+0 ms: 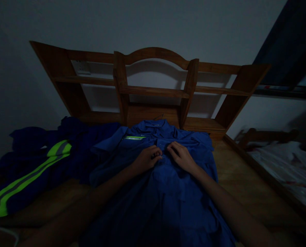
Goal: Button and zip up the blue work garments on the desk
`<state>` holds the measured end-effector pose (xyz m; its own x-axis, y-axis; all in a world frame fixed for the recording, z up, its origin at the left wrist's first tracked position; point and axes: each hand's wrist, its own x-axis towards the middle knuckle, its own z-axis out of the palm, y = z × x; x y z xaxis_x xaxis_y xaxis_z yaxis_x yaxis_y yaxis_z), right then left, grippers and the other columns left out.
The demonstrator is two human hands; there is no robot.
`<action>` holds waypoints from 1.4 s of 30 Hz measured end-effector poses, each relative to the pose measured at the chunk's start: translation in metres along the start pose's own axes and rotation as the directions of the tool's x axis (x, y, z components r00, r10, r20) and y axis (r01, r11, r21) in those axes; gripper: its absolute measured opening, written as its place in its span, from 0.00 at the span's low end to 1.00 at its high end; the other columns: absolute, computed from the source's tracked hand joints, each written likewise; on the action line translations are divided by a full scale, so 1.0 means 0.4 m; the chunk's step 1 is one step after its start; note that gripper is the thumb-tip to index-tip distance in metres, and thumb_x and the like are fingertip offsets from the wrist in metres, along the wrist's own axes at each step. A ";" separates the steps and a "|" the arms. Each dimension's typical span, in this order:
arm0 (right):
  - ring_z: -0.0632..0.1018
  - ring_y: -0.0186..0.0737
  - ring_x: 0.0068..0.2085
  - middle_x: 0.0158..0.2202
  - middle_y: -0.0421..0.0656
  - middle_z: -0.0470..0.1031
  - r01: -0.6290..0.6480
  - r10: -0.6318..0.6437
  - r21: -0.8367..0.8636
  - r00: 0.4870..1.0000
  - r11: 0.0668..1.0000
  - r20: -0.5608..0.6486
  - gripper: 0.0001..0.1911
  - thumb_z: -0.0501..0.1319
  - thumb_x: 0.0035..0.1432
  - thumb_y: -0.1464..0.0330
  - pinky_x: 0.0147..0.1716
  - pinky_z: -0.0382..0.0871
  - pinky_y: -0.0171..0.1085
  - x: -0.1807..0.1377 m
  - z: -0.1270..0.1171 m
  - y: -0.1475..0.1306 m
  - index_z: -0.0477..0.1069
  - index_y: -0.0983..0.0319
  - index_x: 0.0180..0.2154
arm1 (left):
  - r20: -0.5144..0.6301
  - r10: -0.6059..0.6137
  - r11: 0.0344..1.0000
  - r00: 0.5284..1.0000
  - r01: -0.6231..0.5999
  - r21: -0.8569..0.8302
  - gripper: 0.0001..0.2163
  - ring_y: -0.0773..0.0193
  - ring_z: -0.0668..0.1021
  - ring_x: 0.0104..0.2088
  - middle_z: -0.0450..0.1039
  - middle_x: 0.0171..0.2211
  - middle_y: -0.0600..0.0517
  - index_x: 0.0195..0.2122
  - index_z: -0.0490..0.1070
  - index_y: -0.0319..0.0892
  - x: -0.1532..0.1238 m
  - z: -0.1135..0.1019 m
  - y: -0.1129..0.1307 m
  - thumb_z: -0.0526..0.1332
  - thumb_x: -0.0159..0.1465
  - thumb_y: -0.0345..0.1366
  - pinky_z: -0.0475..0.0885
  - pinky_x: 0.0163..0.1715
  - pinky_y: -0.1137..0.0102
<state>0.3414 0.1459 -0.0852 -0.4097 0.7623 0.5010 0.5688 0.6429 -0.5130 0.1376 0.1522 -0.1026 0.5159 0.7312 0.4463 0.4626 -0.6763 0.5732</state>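
Observation:
A blue short-sleeved work shirt (pixel 168 199) lies spread on the wooden surface, collar pointing away from me. A hanger hook (pixel 161 116) sticks out above its collar. My left hand (pixel 148 158) is closed at the front opening, thumb and fingers pinching the shirt edge beside a small button (pixel 163 156). On the other side of the opening, my right hand (pixel 182 157) has bent fingers drawn together on the cloth. Dim light hides exactly how much fabric it grips. A yellow-green and grey strip (pixel 134 138) crosses the shirt's left chest.
Dark blue clothing with reflective yellow-green bands (pixel 57 154) lies heaped to the left. A wooden shelf unit (pixel 153 91) stands behind the shirt against the wall. Bare wooden surface (pixel 235 171) shows at right, and beyond its raised edge lies white cloth or plastic (pixel 286 164).

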 end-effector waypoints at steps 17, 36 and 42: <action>0.70 0.35 0.34 0.35 0.41 0.68 0.052 -0.047 -0.029 0.989 0.998 0.139 0.12 0.59 0.57 0.59 0.35 0.63 0.34 -0.009 0.000 -0.019 0.67 0.60 0.39 | 0.015 -0.026 1.000 1.000 0.026 -0.005 0.04 0.66 0.71 0.32 0.67 0.32 0.53 0.35 0.68 0.42 0.001 -0.001 0.005 0.54 0.61 0.32 0.64 0.34 0.72; 0.70 0.34 0.34 0.34 0.39 0.70 0.054 -0.062 0.041 0.974 0.998 0.216 0.11 0.60 0.57 0.69 0.34 0.62 0.32 -0.009 0.017 0.013 0.67 0.60 0.43 | -0.005 -0.015 1.000 1.000 0.015 0.003 0.06 0.70 0.71 0.29 0.68 0.33 0.53 0.38 0.67 0.41 -0.003 0.015 -0.005 0.56 0.59 0.29 0.66 0.30 0.74; 0.69 0.33 0.32 0.31 0.38 0.67 0.045 -0.056 0.055 0.976 0.997 0.209 0.11 0.59 0.57 0.68 0.32 0.60 0.31 -0.011 0.015 0.011 0.65 0.60 0.43 | 0.006 -0.013 1.000 1.000 0.013 0.000 0.08 0.70 0.71 0.29 0.68 0.32 0.54 0.39 0.67 0.42 -0.004 0.009 -0.008 0.57 0.58 0.30 0.66 0.30 0.75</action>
<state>0.3414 0.1459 -0.0938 -0.5805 0.7241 0.3724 0.5095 0.6797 -0.5276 0.1380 0.1528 -0.1075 0.5144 0.7395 0.4342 0.4696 -0.6666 0.5790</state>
